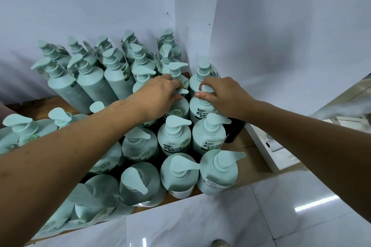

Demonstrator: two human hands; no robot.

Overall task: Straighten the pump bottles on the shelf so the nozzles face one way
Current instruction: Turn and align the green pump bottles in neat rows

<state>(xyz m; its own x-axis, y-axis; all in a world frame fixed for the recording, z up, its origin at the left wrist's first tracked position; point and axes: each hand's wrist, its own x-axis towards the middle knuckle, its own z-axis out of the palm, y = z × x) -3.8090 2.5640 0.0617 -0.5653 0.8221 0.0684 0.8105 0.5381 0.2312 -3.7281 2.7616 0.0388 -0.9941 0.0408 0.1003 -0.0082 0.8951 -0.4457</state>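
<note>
Left hand point(160, 94): grip clamped on the pump head of a teal bottle point(178, 109), third row from the front, right part of the wooden shelf point(241, 147). Its nozzle point(182, 91) pokes out to the right under the fingers.

Right hand point(222, 96): grip curled round the pump head of the neighbour bottle point(200, 107), just beside the first. Can't tell that nozzle's direction, the fingers cover it.

Obstructions: bottles are packed touching on all sides. Front rows point(176, 138) are upright, nozzles mostly pointing right. The back rows point(80, 80) lean toward the wall point(100, 6), nozzles mixed. The left forearm crosses over the middle bottles and hides them. A dark container point(235, 128) stands at the shelf's right edge, just beside the right wrist. A white tray point(267, 152) sits further right, with tiled floor point(301, 206) below.
</note>
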